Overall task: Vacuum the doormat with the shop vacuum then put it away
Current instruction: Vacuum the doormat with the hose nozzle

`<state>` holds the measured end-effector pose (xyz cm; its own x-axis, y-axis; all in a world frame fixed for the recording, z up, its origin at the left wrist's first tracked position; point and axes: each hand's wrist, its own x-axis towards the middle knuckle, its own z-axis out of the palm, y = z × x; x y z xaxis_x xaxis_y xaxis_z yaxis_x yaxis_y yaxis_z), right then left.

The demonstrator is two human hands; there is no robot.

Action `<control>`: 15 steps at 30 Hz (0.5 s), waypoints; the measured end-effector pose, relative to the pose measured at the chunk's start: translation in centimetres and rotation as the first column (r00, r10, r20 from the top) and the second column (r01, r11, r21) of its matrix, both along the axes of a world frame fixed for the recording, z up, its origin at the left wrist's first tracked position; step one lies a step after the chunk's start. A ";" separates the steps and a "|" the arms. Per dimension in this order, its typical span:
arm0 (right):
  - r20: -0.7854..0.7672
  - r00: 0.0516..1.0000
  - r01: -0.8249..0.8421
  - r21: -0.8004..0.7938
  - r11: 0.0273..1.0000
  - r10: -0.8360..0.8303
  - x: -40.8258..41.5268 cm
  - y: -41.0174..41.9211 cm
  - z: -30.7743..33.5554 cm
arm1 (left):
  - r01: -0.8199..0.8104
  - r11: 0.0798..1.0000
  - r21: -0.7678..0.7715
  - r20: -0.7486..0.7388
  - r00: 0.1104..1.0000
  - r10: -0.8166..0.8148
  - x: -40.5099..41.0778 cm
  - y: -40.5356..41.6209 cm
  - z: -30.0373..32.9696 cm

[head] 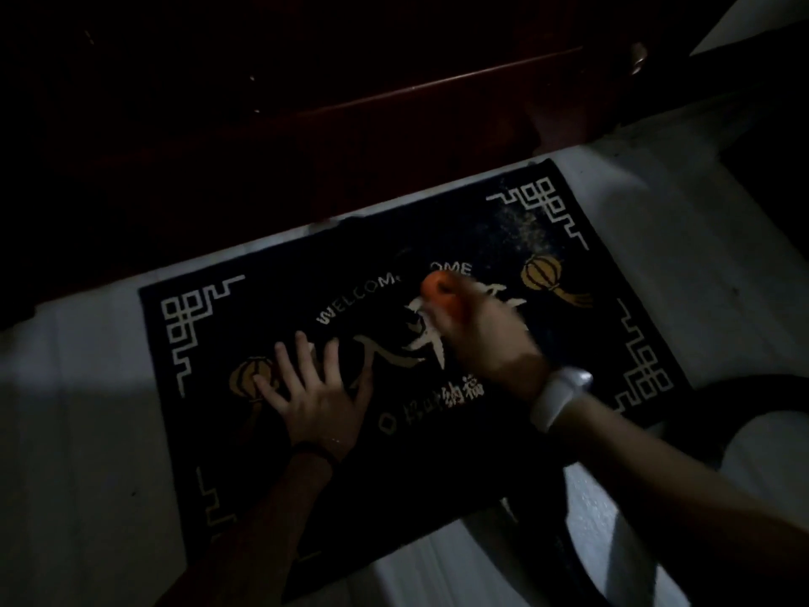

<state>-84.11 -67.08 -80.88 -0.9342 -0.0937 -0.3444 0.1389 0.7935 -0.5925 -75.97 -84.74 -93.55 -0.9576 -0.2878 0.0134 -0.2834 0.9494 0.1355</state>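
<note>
Doormat: dark, patterned, lying flat on the pale floor before a dark wooden door; pale dust speckles its corner toward 1 o'clock.
Handling: probably thin, limp and light, apt to creep under suction, so pinning it flat seems wise.
Nozzle: orange tip near the mat's centre, by the WELCOME lettering; likely rigid and light, best held just behind the tip.
Hose: dark, trailing toward 5 o'clock.
Left hand: fingers spread and straight, palm pressing the mat at 9 o'clock of the nozzle.
Right hand: blurred, wrapped round the nozzle, forearm entering from 4 o'clock, white wristband.
</note>
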 end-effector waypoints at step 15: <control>0.000 1.000 0.025 0.058 0.998 -0.025 -1.6 -0.1 0.2 | 0.025 0.999 0.033 0.045 0.999 -0.027 0.0 -0.3 0.0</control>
<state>-85.71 -67.17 -80.66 -0.9358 -0.0497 -0.3490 0.1596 0.8230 -0.5451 -76.01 -85.05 -93.50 -0.9642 -0.2622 -0.0396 -0.2652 0.9519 0.1536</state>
